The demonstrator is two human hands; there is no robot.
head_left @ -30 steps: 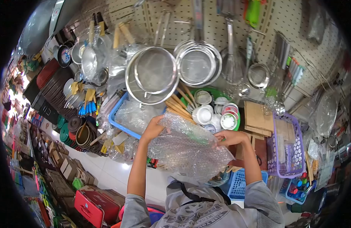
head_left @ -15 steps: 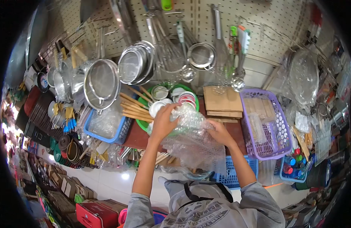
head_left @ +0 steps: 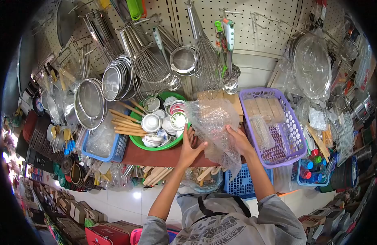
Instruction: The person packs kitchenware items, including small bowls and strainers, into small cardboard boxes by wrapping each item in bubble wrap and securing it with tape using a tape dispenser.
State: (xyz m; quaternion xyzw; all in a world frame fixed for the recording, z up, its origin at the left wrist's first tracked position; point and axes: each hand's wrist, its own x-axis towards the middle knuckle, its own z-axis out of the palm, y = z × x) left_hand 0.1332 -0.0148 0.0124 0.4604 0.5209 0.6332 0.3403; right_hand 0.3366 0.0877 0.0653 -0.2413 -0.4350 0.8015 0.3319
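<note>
A crumpled sheet of clear bubble wrap (head_left: 215, 118) hangs in front of me, covering part of a brown cardboard stack. My right hand (head_left: 240, 142) grips its right side, with some fingers hidden behind the plastic. Beside the sheet's lower left edge is my left hand (head_left: 190, 150), thumb and fingers apart, with no object visible in it. Just left of that hand, a green basin (head_left: 158, 148) holds several small bowls (head_left: 151, 122), mostly white, some with red or green patterns. Wooden-handled utensils (head_left: 129, 127) lie across the basin's left rim.
A purple basket (head_left: 274, 162) with wrapped brown packets stands at right. Blue baskets sit at left (head_left: 111, 157) and below the shelf (head_left: 247, 192). Strainers (head_left: 90, 104), whisks (head_left: 151, 69) and ladles (head_left: 230, 85) hang from the pegboard (head_left: 262, 43).
The bubble wrap has moved off the basin, uncovering the bowls. It now hangs to the basin's right in my right hand. My left hand has come lower and away from the bowls. The view has shifted.
</note>
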